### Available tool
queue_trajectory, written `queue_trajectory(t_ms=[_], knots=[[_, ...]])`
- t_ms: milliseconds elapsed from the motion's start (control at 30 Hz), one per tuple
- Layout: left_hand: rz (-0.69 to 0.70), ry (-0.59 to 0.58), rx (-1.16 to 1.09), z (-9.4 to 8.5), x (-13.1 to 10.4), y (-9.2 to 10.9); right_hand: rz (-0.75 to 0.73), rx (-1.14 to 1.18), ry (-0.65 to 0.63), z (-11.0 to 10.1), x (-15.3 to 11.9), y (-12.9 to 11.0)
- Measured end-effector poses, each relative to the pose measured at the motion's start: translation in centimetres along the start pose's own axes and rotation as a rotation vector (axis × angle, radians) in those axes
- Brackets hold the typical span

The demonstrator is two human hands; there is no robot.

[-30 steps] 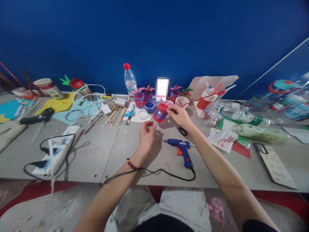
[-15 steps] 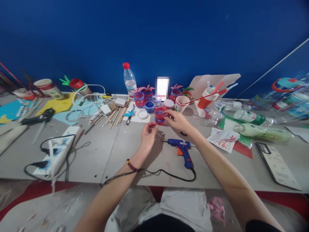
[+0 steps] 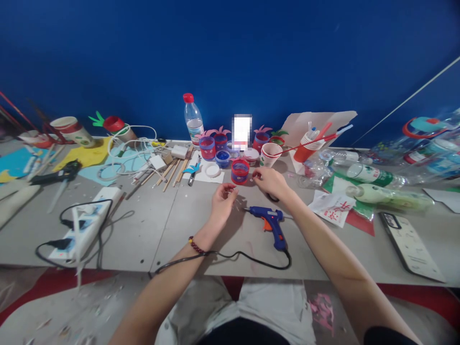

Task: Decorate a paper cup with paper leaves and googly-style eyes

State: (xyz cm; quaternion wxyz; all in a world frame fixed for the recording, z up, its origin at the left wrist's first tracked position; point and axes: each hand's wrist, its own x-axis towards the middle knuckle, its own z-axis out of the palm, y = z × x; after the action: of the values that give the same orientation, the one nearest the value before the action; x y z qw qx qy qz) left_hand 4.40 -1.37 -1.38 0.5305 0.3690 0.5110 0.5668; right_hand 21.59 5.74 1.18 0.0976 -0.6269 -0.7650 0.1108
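A short cup (image 3: 240, 173) painted red and purple stands upright on the table, and neither hand grips it. My right hand (image 3: 271, 183) is just right of the cup, its fingers curled and the tips close together. My left hand (image 3: 223, 201) hovers at the cup's near left side, with thumb and fingers drawn into a pinch. Whatever is between the fingers of either hand is too small to make out. A blue hot glue gun (image 3: 268, 218) with an orange trigger lies below both hands, its nozzle pointing left near my left fingertips.
Behind the cup are painted cups (image 3: 207, 148) with pink paper leaves, an open blue paint pot (image 3: 223, 158), and a paper cup (image 3: 270, 154). Left lie wooden sticks (image 3: 171, 173) and a power strip (image 3: 88, 225). Plastic bottles (image 3: 373, 175) and a phone (image 3: 411, 247) are at right.
My right hand has let go of the cup and moved slightly right. The cup stays standing almost in place. My left hand has shifted only a little.
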Motion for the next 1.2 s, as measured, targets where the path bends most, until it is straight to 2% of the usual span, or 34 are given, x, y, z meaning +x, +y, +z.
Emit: queue_trajectory(t_ms=[133,900,1100,1200], knots=[[0.014,0.014,0.031,0.0,0.2,-0.3,-0.004,-0.012,-0.071,0.7,0.3,0.6],[-0.011,-0.01,0.06,0.1,0.0,-0.1,-0.061,-0.126,-0.049,0.9,0.2,-0.1],[-0.005,-0.01,0.059,0.0,0.1,-0.3,-0.056,-0.091,-0.057,0.6,0.2,-0.2],[0.005,-0.009,0.062,-0.1,0.2,-0.4,-0.023,0.016,-0.095,0.3,0.2,0.1]])
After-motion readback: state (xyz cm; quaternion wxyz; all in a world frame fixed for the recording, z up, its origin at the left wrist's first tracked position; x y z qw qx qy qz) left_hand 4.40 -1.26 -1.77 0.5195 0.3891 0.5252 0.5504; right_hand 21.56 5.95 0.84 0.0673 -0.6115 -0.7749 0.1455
